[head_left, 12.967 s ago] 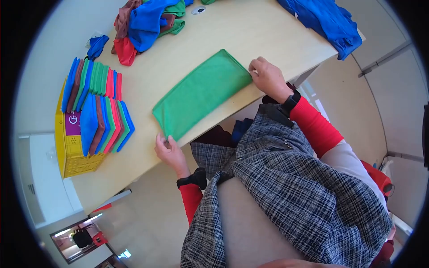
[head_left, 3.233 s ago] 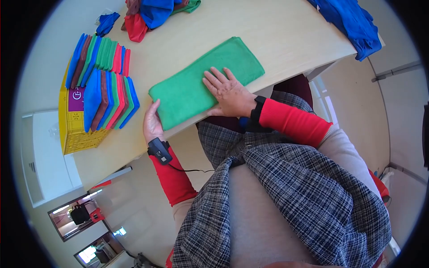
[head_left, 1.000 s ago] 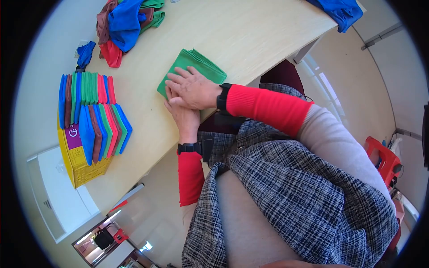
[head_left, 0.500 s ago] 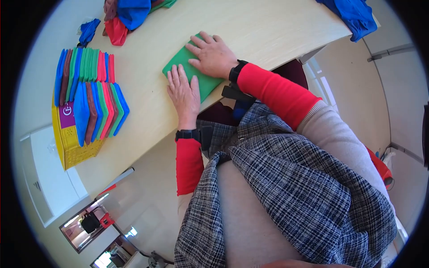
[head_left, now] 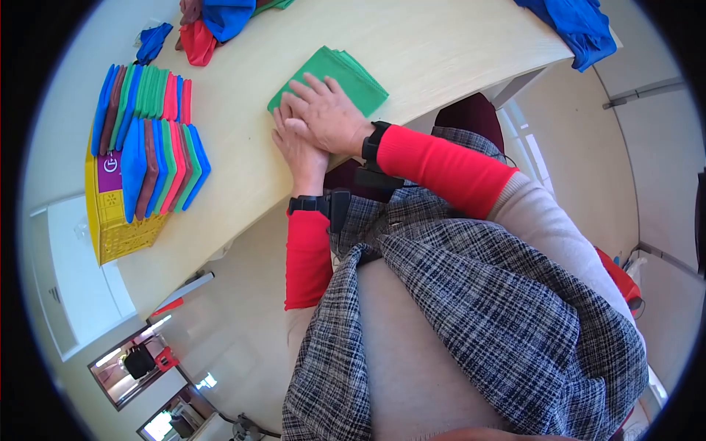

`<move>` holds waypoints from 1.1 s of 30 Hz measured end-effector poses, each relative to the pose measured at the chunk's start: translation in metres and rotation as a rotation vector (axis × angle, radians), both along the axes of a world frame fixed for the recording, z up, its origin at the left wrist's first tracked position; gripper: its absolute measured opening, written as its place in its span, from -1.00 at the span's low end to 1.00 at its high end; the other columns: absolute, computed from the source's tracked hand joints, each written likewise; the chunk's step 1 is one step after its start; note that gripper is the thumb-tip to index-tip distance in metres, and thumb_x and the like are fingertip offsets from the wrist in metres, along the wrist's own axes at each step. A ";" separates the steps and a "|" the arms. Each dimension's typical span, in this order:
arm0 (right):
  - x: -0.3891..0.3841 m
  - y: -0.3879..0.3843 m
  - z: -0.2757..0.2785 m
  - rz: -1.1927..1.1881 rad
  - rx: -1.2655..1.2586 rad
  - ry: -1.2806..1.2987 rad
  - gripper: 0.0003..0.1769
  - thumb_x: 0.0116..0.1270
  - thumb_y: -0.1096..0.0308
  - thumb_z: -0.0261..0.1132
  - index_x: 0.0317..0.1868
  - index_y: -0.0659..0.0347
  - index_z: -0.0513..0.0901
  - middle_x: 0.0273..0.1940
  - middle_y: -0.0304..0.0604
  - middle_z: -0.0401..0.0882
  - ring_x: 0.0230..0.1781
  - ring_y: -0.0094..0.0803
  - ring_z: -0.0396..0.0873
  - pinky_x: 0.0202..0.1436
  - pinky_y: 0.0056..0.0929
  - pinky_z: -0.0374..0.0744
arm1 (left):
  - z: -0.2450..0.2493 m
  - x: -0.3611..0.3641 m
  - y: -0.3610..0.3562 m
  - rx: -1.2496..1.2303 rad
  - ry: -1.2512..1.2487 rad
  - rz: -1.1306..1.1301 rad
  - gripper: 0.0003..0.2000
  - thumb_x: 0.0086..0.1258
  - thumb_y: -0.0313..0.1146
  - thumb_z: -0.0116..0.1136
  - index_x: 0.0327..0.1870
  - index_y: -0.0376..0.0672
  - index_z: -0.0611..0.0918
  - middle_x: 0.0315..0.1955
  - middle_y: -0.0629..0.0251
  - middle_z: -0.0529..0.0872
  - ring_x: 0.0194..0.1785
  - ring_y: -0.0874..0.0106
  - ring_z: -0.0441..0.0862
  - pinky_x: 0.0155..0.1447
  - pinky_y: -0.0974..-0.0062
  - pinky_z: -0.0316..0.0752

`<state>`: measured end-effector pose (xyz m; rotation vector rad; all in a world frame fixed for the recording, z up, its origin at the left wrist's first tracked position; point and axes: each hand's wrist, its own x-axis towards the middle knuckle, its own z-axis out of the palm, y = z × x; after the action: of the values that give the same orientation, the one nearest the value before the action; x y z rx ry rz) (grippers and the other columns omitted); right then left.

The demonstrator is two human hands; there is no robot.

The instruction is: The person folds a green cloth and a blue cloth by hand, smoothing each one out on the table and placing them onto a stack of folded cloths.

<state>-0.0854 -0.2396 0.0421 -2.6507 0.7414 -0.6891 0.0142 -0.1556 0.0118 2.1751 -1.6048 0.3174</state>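
A folded green cloth point(head_left: 358, 79) lies on the table near its front edge, its layered right side showing. My right hand point(head_left: 327, 116) rests flat, fingers extended, across the cloth's lower left part and over my left hand. Beneath it, my left hand point(head_left: 301, 162) lies at the cloth's lower left corner with its fingers partly covered. The visible fingers of the left hand are straight, and neither hand is gripping the cloth.
To the left, a yellow basket point(head_left: 129, 239) holds two rows of folded cloths point(head_left: 158, 162) in blue, brown, green and red. Loose cloths point(head_left: 228, 16) lie at the back of the table point(head_left: 220, 176). A blue cloth point(head_left: 577, 29) hangs over the right corner.
My right hand has slid down and left over the cloth, onto my left hand. The upper right of the green cloth is now uncovered.
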 end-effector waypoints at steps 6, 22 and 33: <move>-0.009 -0.022 -0.024 -0.001 -0.070 0.023 -0.39 0.57 -0.08 0.02 0.44 0.10 0.47 0.51 -0.07 0.33 0.58 -0.02 0.16 0.61 0.02 0.13 | -0.007 -0.001 -0.001 0.132 0.046 0.133 -0.39 0.64 -0.01 -0.18 0.56 -0.21 0.28 0.58 0.04 0.22 0.65 0.01 0.05 0.57 -0.18 0.01; -0.035 -0.077 -0.006 -0.185 -0.376 0.236 -0.40 0.59 0.02 0.03 0.51 0.09 0.37 0.53 -0.09 0.30 0.57 -0.03 0.21 0.57 0.00 0.21 | 0.002 0.007 0.008 0.119 0.097 0.158 -0.42 0.66 -0.04 -0.21 0.57 -0.18 0.28 0.57 0.04 0.25 0.66 0.11 0.07 0.61 -0.12 -0.07; 0.022 -0.060 -0.015 0.155 -0.063 0.101 -0.38 0.58 -0.06 0.01 0.43 0.18 0.46 0.46 -0.05 0.42 0.55 -0.06 0.24 0.60 0.03 0.16 | 0.000 0.034 -0.030 0.199 0.078 0.127 -0.44 0.66 -0.07 -0.22 0.57 -0.15 0.28 0.56 0.13 0.29 0.66 0.16 0.07 0.63 -0.07 -0.06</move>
<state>-0.0636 -0.2991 0.0275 -2.7820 0.5405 -0.5490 0.0481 -0.1855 0.0118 2.4130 -1.5149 0.1116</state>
